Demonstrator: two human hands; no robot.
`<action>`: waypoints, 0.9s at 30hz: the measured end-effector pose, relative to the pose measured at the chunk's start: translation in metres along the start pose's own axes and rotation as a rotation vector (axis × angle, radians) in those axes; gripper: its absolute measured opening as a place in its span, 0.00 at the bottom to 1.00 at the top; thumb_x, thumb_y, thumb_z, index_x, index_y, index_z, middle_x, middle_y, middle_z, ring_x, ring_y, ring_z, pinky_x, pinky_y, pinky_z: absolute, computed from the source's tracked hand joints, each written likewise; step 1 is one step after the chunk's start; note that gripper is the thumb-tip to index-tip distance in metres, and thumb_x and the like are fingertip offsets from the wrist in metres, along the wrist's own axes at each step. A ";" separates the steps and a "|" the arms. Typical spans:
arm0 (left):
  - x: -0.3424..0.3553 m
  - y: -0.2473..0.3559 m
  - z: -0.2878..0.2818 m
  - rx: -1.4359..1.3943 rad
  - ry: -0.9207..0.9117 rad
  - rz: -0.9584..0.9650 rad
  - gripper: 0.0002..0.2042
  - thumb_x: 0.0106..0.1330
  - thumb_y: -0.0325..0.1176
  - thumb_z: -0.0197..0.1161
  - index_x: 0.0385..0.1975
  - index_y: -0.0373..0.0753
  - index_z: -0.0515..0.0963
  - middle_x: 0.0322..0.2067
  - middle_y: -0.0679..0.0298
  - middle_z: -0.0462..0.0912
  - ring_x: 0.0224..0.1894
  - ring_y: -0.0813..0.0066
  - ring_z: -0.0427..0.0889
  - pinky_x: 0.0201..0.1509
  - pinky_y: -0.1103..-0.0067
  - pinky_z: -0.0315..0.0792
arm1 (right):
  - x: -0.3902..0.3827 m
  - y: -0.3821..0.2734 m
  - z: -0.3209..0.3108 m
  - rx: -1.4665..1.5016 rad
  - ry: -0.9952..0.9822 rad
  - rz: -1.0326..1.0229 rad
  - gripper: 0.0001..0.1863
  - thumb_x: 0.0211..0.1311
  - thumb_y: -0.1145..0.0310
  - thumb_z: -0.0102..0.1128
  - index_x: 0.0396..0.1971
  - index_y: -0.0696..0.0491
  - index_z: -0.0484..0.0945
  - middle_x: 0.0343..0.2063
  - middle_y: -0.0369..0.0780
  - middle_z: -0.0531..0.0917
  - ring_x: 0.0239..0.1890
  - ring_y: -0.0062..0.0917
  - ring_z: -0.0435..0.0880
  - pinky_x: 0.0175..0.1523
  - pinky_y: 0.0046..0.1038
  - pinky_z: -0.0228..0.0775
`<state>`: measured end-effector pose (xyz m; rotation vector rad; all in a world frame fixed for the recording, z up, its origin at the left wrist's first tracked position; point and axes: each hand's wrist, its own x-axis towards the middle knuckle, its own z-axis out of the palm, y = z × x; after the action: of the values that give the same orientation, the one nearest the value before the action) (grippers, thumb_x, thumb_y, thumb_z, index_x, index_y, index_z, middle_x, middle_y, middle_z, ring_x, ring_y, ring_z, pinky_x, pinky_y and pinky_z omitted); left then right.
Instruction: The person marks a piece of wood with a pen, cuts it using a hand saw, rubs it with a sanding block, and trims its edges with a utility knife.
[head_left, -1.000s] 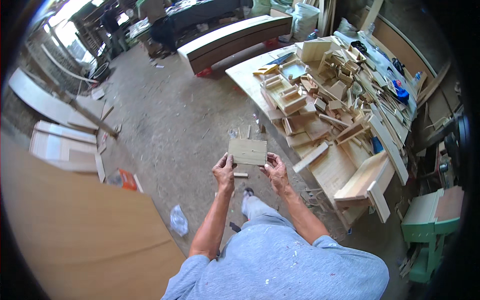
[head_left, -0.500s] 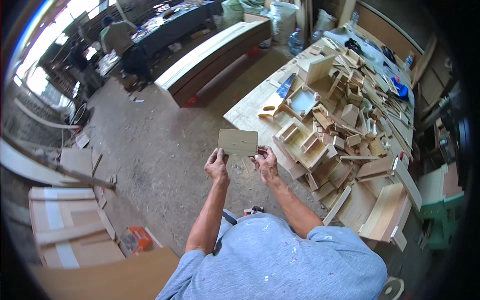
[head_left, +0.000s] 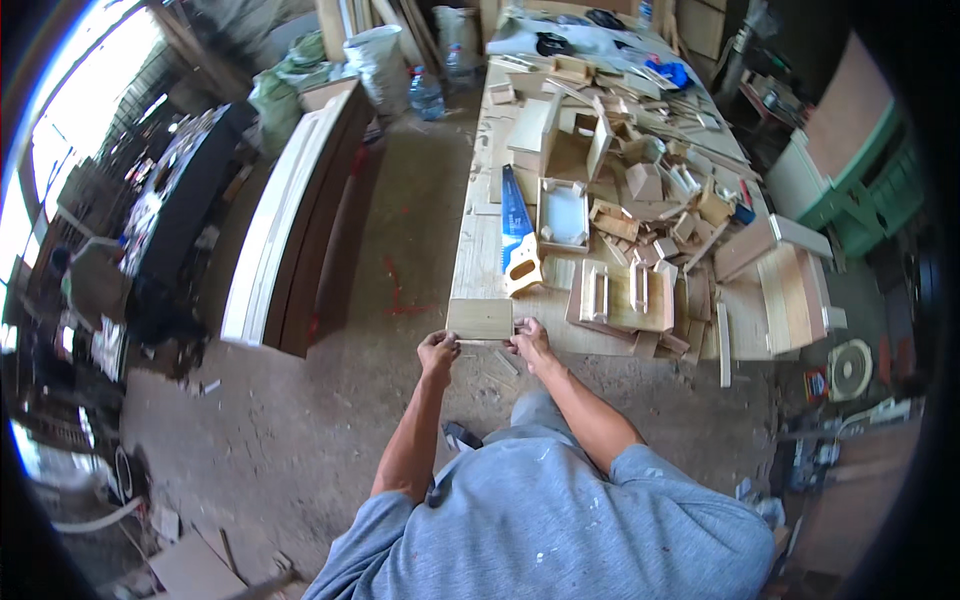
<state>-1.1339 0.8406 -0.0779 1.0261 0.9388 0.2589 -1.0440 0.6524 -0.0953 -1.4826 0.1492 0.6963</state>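
My left hand (head_left: 439, 350) grips the left end of a small rectangular wooden board (head_left: 479, 318), and my right hand (head_left: 528, 342) grips its right end. The board is held roughly level at the near left corner of a large plywood worktable (head_left: 471, 255). Just beyond it lies a hand saw (head_left: 518, 235) with a blue blade and pale handle. To its right are a small wooden tray (head_left: 564, 218) with a pale blue bottom and a wooden piece with upright strips (head_left: 620, 295). Whether the board touches the table I cannot tell.
Scrap wood (head_left: 680, 200) is heaped across the table. A long wooden piece (head_left: 285, 230) stands left, past an aisle. Water bottles (head_left: 426, 95) and sacks (head_left: 378, 75) are at the back. Green furniture (head_left: 870, 205) is right. A person (head_left: 110, 300) is partly visible at far left.
My view has swung right to face the worktable, bringing the board from over the floor to the table's near edge beside the saw. Both hands keep hold of the board.
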 end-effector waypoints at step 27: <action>0.174 0.108 0.069 1.403 -1.503 1.207 0.46 0.42 0.42 0.78 0.64 0.39 0.62 0.65 0.52 0.62 0.68 0.47 0.58 0.69 0.60 0.58 | 0.059 -0.135 0.088 0.821 0.443 -0.542 0.11 0.57 0.78 0.56 0.41 0.59 0.75 0.22 0.36 0.76 0.22 0.20 0.73 0.29 0.24 0.68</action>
<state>-0.9524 0.9573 -0.0714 2.3848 -1.2232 -0.3051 -0.9565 0.7640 0.0017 -0.7908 0.3123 -0.1544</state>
